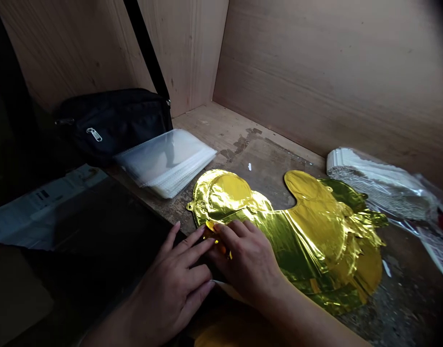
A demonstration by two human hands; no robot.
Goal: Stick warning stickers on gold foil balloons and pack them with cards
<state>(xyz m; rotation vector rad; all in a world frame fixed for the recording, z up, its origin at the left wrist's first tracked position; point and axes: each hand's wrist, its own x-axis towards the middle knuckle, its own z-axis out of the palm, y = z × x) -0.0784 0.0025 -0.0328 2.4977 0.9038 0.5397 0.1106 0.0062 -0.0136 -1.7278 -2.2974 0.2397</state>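
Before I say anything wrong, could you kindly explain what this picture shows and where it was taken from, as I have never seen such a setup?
There is no machine here: a person works with two bare hands, and the one camera sits on that person's head, looking forward and down. The left hand lies flat and spread, touching the near edge of a pile of flat gold foil balloons. The right hand rests on that same edge; whether it pinches the foil I cannot tell. All this lies on a worn wooden bench boxed in by wooden walls. Behind the hands are a stack of clear plastic sleeves and a black zipped bag; to the right, a wrapped white stack; to the left, printed paper.
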